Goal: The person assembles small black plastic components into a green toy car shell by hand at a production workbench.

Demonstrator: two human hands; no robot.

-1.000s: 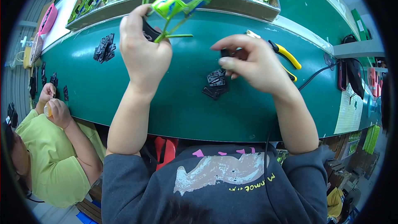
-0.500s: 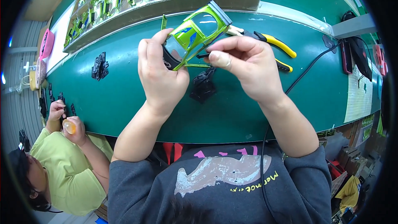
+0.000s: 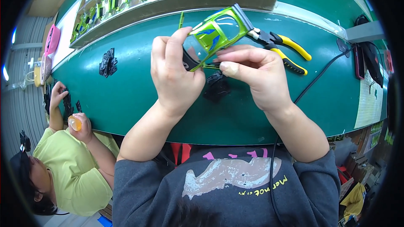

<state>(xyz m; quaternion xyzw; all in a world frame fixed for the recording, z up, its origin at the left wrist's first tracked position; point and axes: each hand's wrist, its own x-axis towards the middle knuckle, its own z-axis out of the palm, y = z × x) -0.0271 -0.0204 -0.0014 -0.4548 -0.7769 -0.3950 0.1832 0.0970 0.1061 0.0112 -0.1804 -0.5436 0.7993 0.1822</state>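
Observation:
A bright green toy car body (image 3: 209, 38) with clear windows and blue markings is tilted above the green table. My left hand (image 3: 174, 67) grips its near left end, where a black part shows. One green door-like flap (image 3: 181, 19) sticks out beyond my left fingers. With thumb and fingers pinched, my right hand (image 3: 259, 73) holds a small black part (image 3: 213, 64) against the side of the body. The tips of those fingers partly hide that part. Just below the car body, a small pile of black plastic parts (image 3: 217, 87) lies on the table.
Yellow-and-black pliers (image 3: 290, 50) lie beyond my right hand. A large tray (image 3: 176, 5) of similar green bodies stands at the back. Another black pile (image 3: 108, 63) sits to the left. A co-worker (image 3: 75, 168) holds an orange-handled tool at lower left. A black cable (image 3: 316, 77) crosses the right side.
The small black part has come closer against the side of the car body. The whole view has shifted slightly. The co-worker's far hand has lifted away from the black parts there.

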